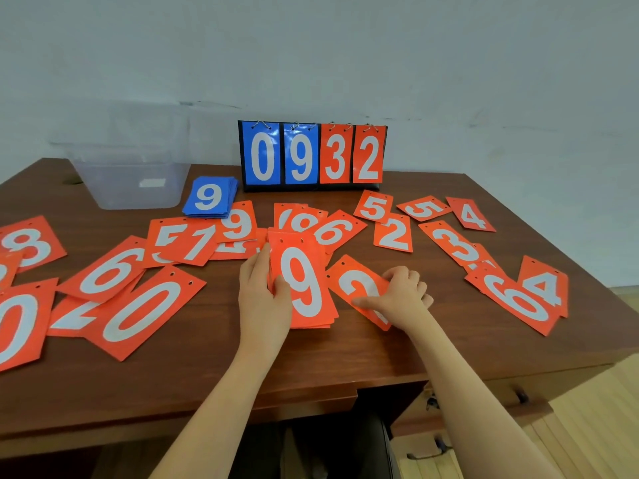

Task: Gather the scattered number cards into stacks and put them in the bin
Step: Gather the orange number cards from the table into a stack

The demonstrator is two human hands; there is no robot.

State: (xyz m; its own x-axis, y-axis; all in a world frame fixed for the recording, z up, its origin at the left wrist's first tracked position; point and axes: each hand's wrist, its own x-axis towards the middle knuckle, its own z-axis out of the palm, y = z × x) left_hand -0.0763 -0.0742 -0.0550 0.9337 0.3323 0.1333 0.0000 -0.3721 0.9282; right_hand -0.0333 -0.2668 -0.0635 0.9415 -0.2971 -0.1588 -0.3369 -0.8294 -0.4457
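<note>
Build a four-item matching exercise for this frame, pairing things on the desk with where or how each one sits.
Things:
1. blue card stack
2. orange stack topped by a 9
3. clear plastic bin
4. flip scoreboard

States:
A. standing upright at the back of the desk, reading 0932
B. held in the left hand
C. lying flat beside the bin, a 9 on top
D. at the back left corner, no orange cards visible inside

Pairs: 1-C, 2-B, 3-D, 4-A
</note>
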